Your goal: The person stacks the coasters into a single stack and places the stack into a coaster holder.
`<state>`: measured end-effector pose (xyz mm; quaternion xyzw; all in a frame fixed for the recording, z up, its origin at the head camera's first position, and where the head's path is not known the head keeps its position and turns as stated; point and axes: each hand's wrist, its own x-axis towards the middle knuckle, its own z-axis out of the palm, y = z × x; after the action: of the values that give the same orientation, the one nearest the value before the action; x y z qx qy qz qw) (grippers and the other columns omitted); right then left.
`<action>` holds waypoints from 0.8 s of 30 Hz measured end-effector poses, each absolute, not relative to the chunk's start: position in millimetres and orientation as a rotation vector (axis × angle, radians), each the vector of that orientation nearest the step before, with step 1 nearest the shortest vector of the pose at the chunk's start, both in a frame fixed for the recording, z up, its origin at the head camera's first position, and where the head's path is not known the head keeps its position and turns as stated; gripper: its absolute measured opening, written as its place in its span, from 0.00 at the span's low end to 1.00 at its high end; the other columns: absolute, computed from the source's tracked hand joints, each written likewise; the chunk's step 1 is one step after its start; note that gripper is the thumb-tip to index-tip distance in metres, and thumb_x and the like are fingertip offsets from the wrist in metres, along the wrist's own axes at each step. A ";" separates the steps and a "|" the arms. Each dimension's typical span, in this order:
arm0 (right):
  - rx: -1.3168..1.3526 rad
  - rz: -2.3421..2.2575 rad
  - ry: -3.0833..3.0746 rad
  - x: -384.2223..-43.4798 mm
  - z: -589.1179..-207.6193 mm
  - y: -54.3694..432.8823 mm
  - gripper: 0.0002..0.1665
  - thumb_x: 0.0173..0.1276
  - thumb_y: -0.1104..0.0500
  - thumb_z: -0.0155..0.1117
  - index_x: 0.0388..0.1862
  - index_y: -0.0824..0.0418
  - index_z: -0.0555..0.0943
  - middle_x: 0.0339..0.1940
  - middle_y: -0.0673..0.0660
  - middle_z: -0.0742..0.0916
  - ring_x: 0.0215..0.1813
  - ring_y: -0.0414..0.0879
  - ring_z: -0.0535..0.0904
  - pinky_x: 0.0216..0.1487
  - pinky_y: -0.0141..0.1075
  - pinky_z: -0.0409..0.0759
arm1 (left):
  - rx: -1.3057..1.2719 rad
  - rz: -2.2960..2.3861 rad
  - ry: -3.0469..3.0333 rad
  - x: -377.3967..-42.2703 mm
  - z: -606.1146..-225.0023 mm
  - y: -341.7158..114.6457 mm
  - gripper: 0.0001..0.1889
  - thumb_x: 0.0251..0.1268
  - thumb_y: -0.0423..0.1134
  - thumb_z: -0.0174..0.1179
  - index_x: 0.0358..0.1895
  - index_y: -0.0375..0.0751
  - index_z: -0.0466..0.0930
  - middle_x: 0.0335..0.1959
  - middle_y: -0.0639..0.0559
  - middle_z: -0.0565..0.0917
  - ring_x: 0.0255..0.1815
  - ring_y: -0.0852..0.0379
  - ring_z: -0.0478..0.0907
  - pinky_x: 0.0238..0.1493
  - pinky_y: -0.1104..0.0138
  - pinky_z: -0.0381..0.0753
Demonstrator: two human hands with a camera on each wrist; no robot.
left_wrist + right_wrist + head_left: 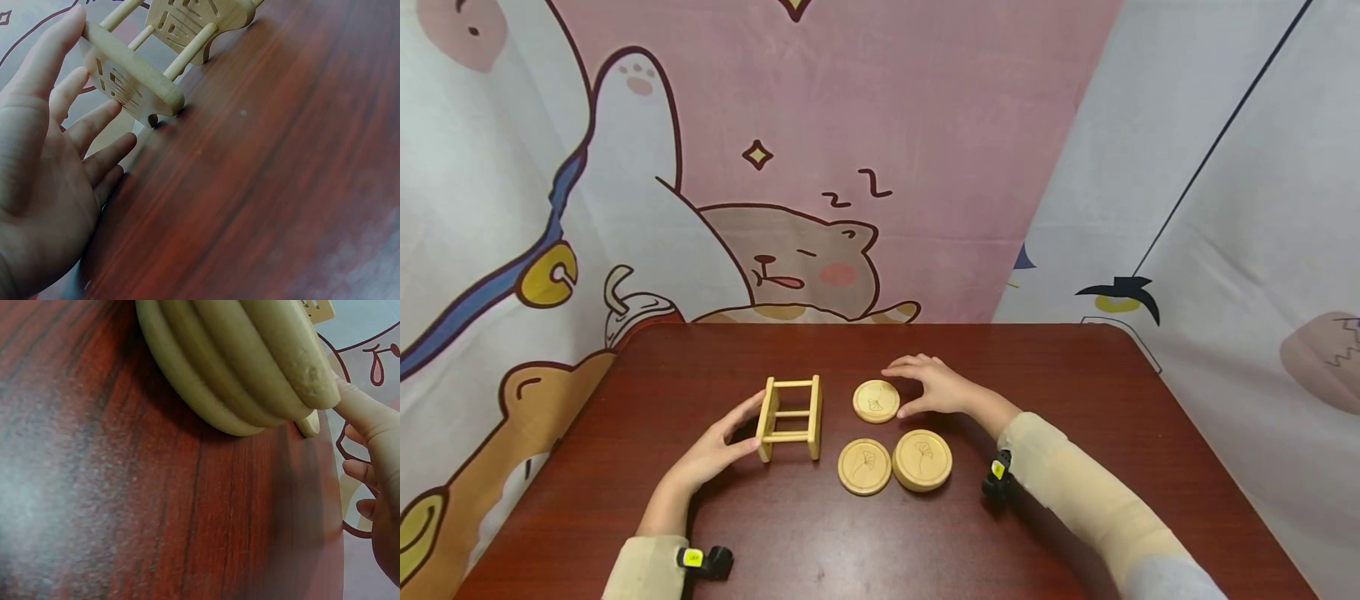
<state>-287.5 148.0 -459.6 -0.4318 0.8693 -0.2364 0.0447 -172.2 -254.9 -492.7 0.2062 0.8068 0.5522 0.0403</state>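
A small wooden rack (pixel 815 408) with round rods between two slotted side panels (pixel 128 87) stands left of centre on the table. My left hand (pixel 713 450) is at its left side, fingers spread and fairly straight, fingertips against the panel in the left wrist view. To the right lie round wooden coasters with engraved leaf designs: a rear coaster (pixel 875 402), a front-left coaster (pixel 864 467) and a stack of coasters (pixel 922 460). My right hand (pixel 942 389) spans the rear coaster's right side, thumb by its near edge and fingers beyond it. The stack (pixel 231 362) partly hides that hand's thumb side.
The dark red-brown table (pixel 820 550) has its far edge just beyond the rack and coasters. Behind it hangs a cartoon-printed cloth (pixel 940 167). The front-left coaster sits close beside the stack, with the rack a short way to their left.
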 end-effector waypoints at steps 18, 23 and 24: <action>-1.336 -0.656 2.596 -300.2 -473.9 137.8 0.50 0.47 0.38 0.76 0.68 0.55 0.72 0.65 0.54 0.74 0.57 0.48 0.67 0.54 0.48 0.63 | 0.593 1.683 2.475 -171.2 -490.2 -255.6 0.37 0.64 0.36 0.62 0.75 0.54 0.57 0.71 0.44 0.63 0.70 0.42 0.57 0.63 0.38 0.49; -1.361 -0.656 2.599 -300.1 -479.4 136.3 0.50 0.46 0.38 0.76 0.67 0.55 0.72 0.65 0.53 0.75 0.55 0.47 0.68 0.53 0.46 0.63 | 0.592 1.686 2.475 -171.6 -491.5 -255.4 0.37 0.65 0.35 0.62 0.75 0.54 0.57 0.71 0.45 0.63 0.70 0.42 0.57 0.63 0.38 0.49; -1.367 -0.658 2.605 -300.1 -480.4 136.3 0.50 0.46 0.38 0.77 0.67 0.55 0.73 0.65 0.53 0.75 0.54 0.46 0.68 0.52 0.46 0.63 | 0.600 1.683 2.477 -171.7 -491.8 -255.6 0.37 0.65 0.35 0.62 0.75 0.53 0.57 0.71 0.44 0.63 0.70 0.41 0.57 0.62 0.38 0.49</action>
<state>-300.1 136.3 -480.4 -0.4525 0.8624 -0.2177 0.0636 -171.7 -255.6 -491.8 0.1963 0.8103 0.5504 0.0439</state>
